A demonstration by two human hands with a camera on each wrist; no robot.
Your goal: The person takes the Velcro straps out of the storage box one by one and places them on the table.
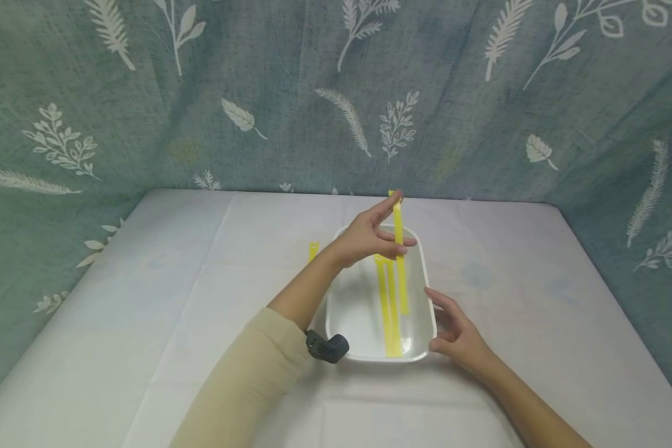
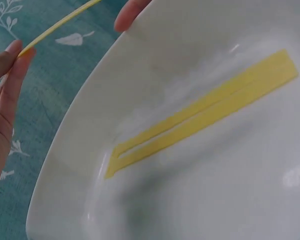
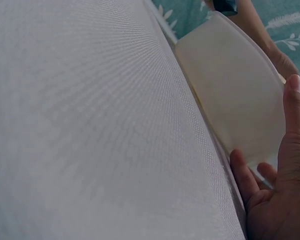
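My left hand (image 1: pixel 372 239) is raised over the far part of a white tub (image 1: pixel 347 323) and pinches a thin yellow strip (image 1: pixel 399 227) near its top end. The strip hangs down over the tub. Two more yellow strips (image 1: pixel 391 311) lie side by side inside, along the tub's length; the left wrist view shows these strips (image 2: pixel 205 112) close up. At the near right corner, my right hand (image 1: pixel 459 336) holds the tub from outside, thumb and fingers spread along its side. In the right wrist view the thumb (image 3: pixel 294 105) is beside the tub wall (image 3: pixel 230 80).
Another yellow strip (image 1: pixel 313 251) shows left of the tub, partly hidden by my left forearm. A white cloth (image 1: pixel 201 348) covers the table. Behind its far edge hangs a green-blue curtain (image 1: pixel 291 130) with white leaf prints. My left wrist carries a dark camera (image 1: pixel 327 347).
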